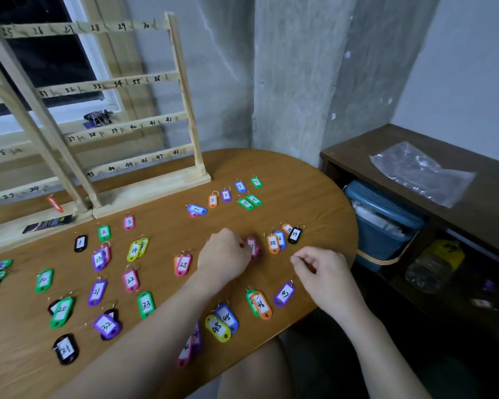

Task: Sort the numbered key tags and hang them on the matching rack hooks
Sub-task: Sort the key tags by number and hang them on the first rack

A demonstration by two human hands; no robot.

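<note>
Several coloured numbered key tags lie spread over the wooden table (300, 180). My left hand (224, 256) is curled, its fingertips on a pink tag (253, 246) in the middle of the table. My right hand (320, 267) hovers to the right with thumb and forefinger pinched together; whether it holds a ring I cannot tell. Just under it lies a purple tag (284, 294). An orange tag 38 (272, 243) and a black tag 39 (295, 234) lie beyond the hands. The wooden rack (185, 90) with hooks numbered 25 to 48 stands at the back left, its hooks bare.
A second rack section (9, 156) runs off the left edge. A black packet (48, 224) and a red item (55, 204) lie at the rack's foot. To the right stands a dark shelf (355, 152) with a plastic bag (421, 171) and a blue basket (383, 220).
</note>
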